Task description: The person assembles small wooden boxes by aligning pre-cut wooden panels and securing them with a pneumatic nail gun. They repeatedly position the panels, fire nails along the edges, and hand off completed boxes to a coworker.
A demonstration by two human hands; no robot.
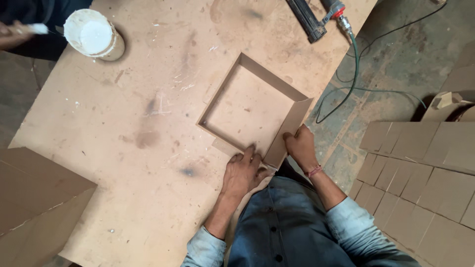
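Square fibreboard frame (255, 106) on table (123, 123), both hands at its near corner.

Frame lies flat, rotated so one corner points toward the person; right side strip stands tilted outward. Left hand (242, 170) spread flat, fingers pressing the near-left strip down. Right hand (300, 144) curled, gripping the outer face of the right strip near that corner. White pot of glue (93, 33) at far left of table; another person's hand (12, 33) just left of it. Pneumatic nailer (316, 15) at far edge, green hose (354, 79) trailing off right. Cut board pieces (420, 173) stacked on the floor, right.
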